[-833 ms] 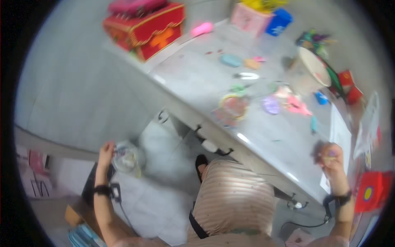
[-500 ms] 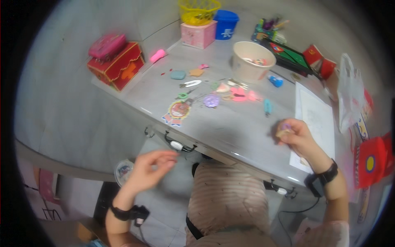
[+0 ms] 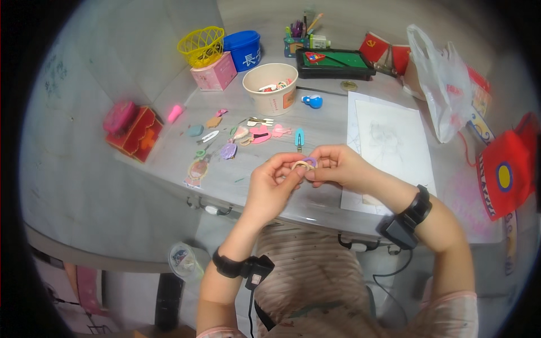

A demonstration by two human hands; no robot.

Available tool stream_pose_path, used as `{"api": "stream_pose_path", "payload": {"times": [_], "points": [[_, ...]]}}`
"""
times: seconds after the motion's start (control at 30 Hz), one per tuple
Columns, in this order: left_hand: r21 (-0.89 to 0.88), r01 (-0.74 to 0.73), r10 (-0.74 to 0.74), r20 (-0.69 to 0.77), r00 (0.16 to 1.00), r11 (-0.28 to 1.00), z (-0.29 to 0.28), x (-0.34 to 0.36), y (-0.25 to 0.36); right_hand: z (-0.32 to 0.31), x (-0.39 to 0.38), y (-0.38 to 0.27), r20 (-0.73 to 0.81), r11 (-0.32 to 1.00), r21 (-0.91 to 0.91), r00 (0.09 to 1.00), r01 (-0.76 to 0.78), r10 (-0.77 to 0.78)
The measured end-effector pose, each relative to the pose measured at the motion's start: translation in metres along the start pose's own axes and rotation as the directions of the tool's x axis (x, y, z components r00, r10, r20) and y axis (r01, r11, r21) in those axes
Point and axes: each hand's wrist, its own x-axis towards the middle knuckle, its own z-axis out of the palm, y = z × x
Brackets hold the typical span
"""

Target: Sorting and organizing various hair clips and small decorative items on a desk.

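Between closed fingertips (image 3: 313, 175), holding a small cream-and-purple loop-shaped item (image 3: 304, 164).
Pinching with left hand (image 3: 270, 183) and right hand (image 3: 345, 168), facing a teal oblong hair clip (image 3: 299, 137) just beyond.

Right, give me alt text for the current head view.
A person's left hand and right hand pinch a small lilac and cream curved item above a glossy grey desk. Beyond are colourful hair clips and a round cream tub; white paper sheets lie rightward.
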Motion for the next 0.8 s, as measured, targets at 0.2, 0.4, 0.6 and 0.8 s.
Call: {"api": "stream_pose_path", "payload": {"times": [0.2,0.4,0.6,0.8], "points": [[-0.076,-0.085,0.086,0.016,0.996,0.994,-0.002,-0.003,-0.002,0.005,-0.003,-0.004,-0.050,0.999,0.024,0.998,0.049,-0.048],[-0.092,-0.055,0.057,0.020,0.998,0.994,-0.002,-0.005,0.001,0.008,-0.005,-0.012,-0.061,0.999,-0.046,0.998,-0.022,0.019],[-0.139,-0.098,0.095,-0.027,0.995,0.986,-0.006,-0.007,0.002,0.008,-0.003,-0.007,-0.071,1.000,-0.024,0.997,-0.001,-0.001],[-0.129,-0.159,0.156,-0.037,0.987,0.979,-0.002,-0.007,-0.004,0.014,-0.003,-0.010,-0.034,0.992,-0.122,0.999,0.014,-0.018]]}}
